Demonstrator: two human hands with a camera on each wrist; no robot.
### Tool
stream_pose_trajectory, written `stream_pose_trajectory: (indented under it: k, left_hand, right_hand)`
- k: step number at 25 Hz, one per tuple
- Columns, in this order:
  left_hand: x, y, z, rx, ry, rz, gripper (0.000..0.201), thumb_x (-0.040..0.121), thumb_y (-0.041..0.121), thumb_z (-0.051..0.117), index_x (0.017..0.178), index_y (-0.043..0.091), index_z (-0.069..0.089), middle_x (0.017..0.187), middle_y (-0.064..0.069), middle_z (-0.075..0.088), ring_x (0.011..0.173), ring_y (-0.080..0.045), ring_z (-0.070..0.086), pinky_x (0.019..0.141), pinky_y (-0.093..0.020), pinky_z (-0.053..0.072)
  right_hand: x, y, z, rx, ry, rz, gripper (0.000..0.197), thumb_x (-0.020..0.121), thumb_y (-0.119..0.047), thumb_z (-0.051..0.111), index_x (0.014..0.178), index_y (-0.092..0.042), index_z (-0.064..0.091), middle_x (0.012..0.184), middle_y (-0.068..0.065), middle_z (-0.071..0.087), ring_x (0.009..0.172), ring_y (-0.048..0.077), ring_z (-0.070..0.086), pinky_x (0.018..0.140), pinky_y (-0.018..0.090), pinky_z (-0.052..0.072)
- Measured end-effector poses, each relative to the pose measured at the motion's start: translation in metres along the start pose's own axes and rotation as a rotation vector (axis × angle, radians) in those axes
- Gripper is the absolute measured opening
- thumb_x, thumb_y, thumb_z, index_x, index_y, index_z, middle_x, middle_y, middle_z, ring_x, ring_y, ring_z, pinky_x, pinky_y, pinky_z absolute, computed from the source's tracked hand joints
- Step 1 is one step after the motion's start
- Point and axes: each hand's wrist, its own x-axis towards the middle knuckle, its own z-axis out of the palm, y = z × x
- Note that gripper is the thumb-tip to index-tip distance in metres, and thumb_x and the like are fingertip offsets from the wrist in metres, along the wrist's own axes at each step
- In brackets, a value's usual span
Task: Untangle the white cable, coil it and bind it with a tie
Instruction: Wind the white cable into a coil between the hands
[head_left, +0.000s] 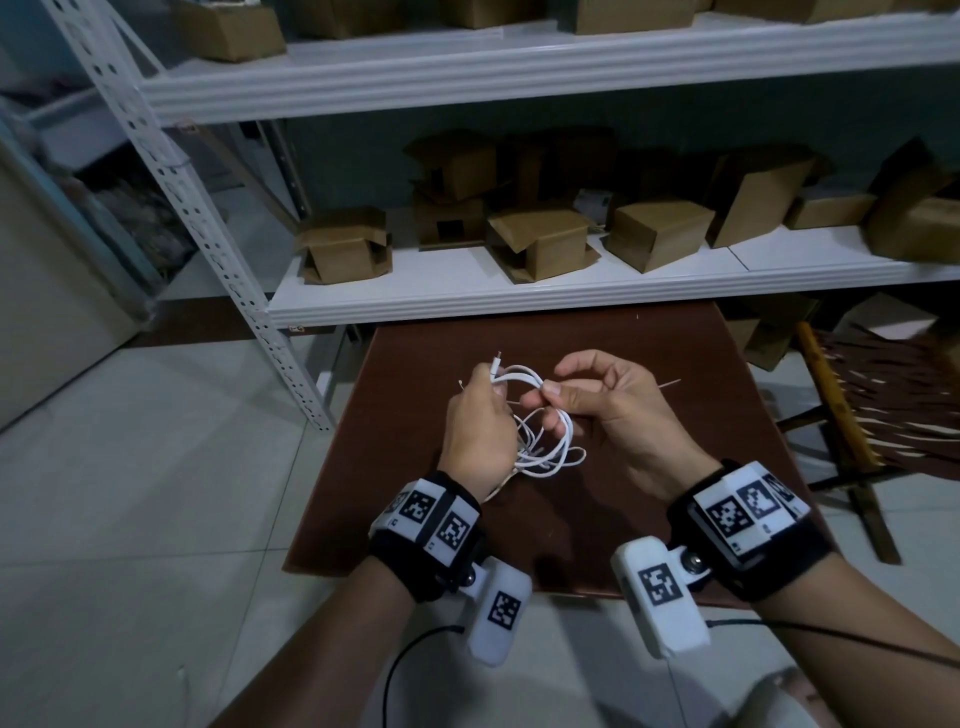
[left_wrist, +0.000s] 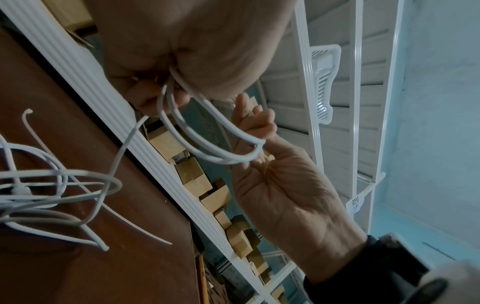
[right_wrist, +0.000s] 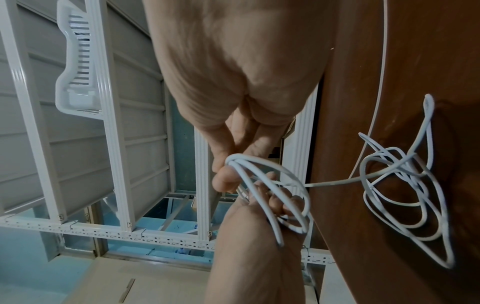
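The white cable (head_left: 519, 375) is partly gathered into a few loops held between both hands above the brown table (head_left: 675, 332). My left hand (head_left: 493, 395) grips one end of the loops, and a plug end sticks up past it. My right hand (head_left: 545, 389) pinches the other end between thumb and fingers (right_wrist: 226, 181). The rest of the cable hangs as a loose tangle (head_left: 550, 457) (left_wrist: 52, 185) (right_wrist: 402, 185) down onto the table. A thin white tie (head_left: 670, 384) (left_wrist: 103, 203) lies flat on the table under the hands.
White metal shelving (head_left: 519, 301) with several cardboard boxes (head_left: 540, 244) stands just beyond the table's far edge. A slatted wooden frame (head_left: 883, 395) leans at the right. Tiled floor (head_left: 130, 467) lies to the left.
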Motion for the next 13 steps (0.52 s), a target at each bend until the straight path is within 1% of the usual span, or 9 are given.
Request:
stream_pose_trajectory:
  k: [2, 3, 4, 6, 8, 10, 12, 13]
  left_hand:
    - [0.0026, -0.0023, 0.0011, -0.012, -0.033, -0.014, 0.018, 0.107, 0.008, 0.040, 0.105, 0.010, 0.058, 0.098, -0.007, 0.068, 0.066, -0.007, 0.057, 0.047, -0.012, 0.039]
    - [0.0026, -0.0023, 0.0012, -0.014, -0.044, -0.023, 0.018, 0.106, 0.007, 0.040, 0.101, 0.011, 0.057, 0.097, -0.005, 0.067, 0.067, -0.007, 0.057, 0.047, -0.013, 0.038]
    - [0.0023, -0.0026, 0.0011, -0.009, -0.053, -0.026, 0.018, 0.106, 0.007, 0.039, 0.100, 0.012, 0.055, 0.096, -0.003, 0.065, 0.069, -0.007, 0.057, 0.047, -0.013, 0.037]
    - [0.0001, -0.0003, 0.0001, 0.006, -0.068, -0.028, 0.016, 0.107, 0.008, 0.039, 0.104, 0.013, 0.054, 0.095, -0.001, 0.064, 0.069, -0.008, 0.057, 0.046, -0.013, 0.037]
    - [-0.0022, 0.0021, -0.0008, 0.026, -0.071, -0.019, 0.015, 0.109, 0.013, 0.038, 0.107, 0.012, 0.053, 0.093, -0.001, 0.063, 0.067, -0.007, 0.056, 0.045, -0.014, 0.038]
    - [-0.0040, 0.0038, -0.0016, 0.028, -0.067, -0.011, 0.018, 0.111, 0.015, 0.037, 0.104, 0.012, 0.053, 0.087, 0.002, 0.060, 0.066, -0.005, 0.055, 0.046, -0.010, 0.039]
    - [-0.0035, 0.0030, -0.0007, 0.036, -0.057, -0.003, 0.019, 0.111, 0.014, 0.037, 0.107, 0.012, 0.055, 0.091, 0.001, 0.062, 0.068, -0.004, 0.056, 0.049, -0.009, 0.040]
    - [-0.0030, 0.0026, -0.0003, 0.064, -0.056, -0.004, 0.020, 0.110, 0.014, 0.037, 0.111, 0.012, 0.057, 0.098, -0.001, 0.062, 0.073, -0.005, 0.056, 0.054, -0.010, 0.040]
  right_hand:
    - [0.0004, -0.0010, -0.0006, -0.008, 0.012, -0.005, 0.026, 0.090, 0.010, 0.068, 0.108, -0.003, 0.055, 0.089, 0.030, 0.075, 0.053, 0.020, 0.067, 0.050, 0.023, 0.057]
    - [0.0006, -0.0012, -0.0010, -0.009, 0.018, -0.006, 0.027, 0.089, 0.010, 0.069, 0.108, -0.003, 0.055, 0.089, 0.030, 0.075, 0.053, 0.020, 0.067, 0.050, 0.023, 0.056]
    - [0.0004, -0.0014, -0.0014, -0.007, 0.018, -0.007, 0.027, 0.089, 0.010, 0.069, 0.108, -0.003, 0.055, 0.089, 0.030, 0.075, 0.053, 0.020, 0.067, 0.051, 0.023, 0.057]
    - [0.0003, -0.0018, -0.0022, -0.002, 0.011, -0.006, 0.027, 0.088, 0.010, 0.070, 0.107, -0.004, 0.055, 0.090, 0.031, 0.075, 0.053, 0.020, 0.068, 0.051, 0.023, 0.057]
    - [0.0005, -0.0014, -0.0029, -0.011, 0.012, -0.010, 0.027, 0.088, 0.010, 0.071, 0.106, -0.004, 0.056, 0.091, 0.032, 0.075, 0.053, 0.020, 0.068, 0.051, 0.024, 0.057]
    - [0.0008, -0.0012, -0.0036, -0.020, 0.021, -0.018, 0.028, 0.088, 0.010, 0.071, 0.108, -0.003, 0.056, 0.092, 0.032, 0.075, 0.052, 0.021, 0.067, 0.051, 0.025, 0.057]
    - [0.0011, -0.0013, -0.0040, -0.021, 0.025, -0.023, 0.029, 0.088, 0.010, 0.071, 0.109, -0.003, 0.056, 0.091, 0.032, 0.075, 0.052, 0.021, 0.067, 0.050, 0.026, 0.057]
    - [0.0011, -0.0014, -0.0041, -0.021, 0.026, -0.023, 0.030, 0.088, 0.010, 0.071, 0.109, -0.003, 0.056, 0.091, 0.032, 0.075, 0.052, 0.021, 0.067, 0.050, 0.026, 0.057]
